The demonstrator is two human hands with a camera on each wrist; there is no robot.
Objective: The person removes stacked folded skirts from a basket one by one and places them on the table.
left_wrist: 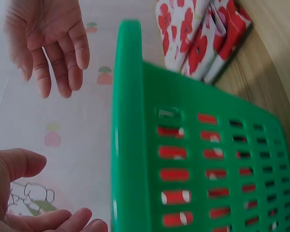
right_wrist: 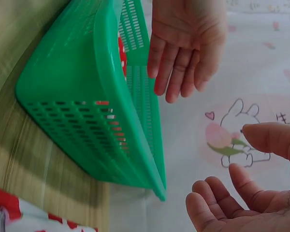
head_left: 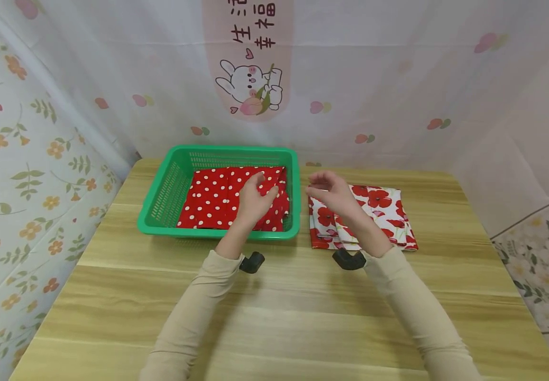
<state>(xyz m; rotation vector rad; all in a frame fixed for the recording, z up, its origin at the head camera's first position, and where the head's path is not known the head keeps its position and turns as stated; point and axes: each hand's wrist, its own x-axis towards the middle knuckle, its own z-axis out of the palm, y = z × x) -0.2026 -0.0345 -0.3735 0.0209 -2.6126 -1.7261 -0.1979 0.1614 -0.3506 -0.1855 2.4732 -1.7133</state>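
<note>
My left hand (head_left: 254,202) is held above the right part of a green plastic basket (head_left: 161,231), its fingers relaxed and nothing in them. Inside the basket lies a folded red cloth with white dots (head_left: 211,196). My right hand (head_left: 336,196) hovers over the left part of a folded white cloth with red poppies (head_left: 385,203), which lies on the table beside the basket. In the right wrist view, the fingers of the right hand (right_wrist: 251,193) are spread loosely around bare air. The left wrist view shows both palms above the basket's rim (left_wrist: 128,121).
The wooden table (head_left: 274,317) reaches back to a white curtain (head_left: 374,74) printed with a rabbit and fruit. A flowered curtain (head_left: 31,174) hangs along the left side. Each wrist carries a black mount (head_left: 253,262).
</note>
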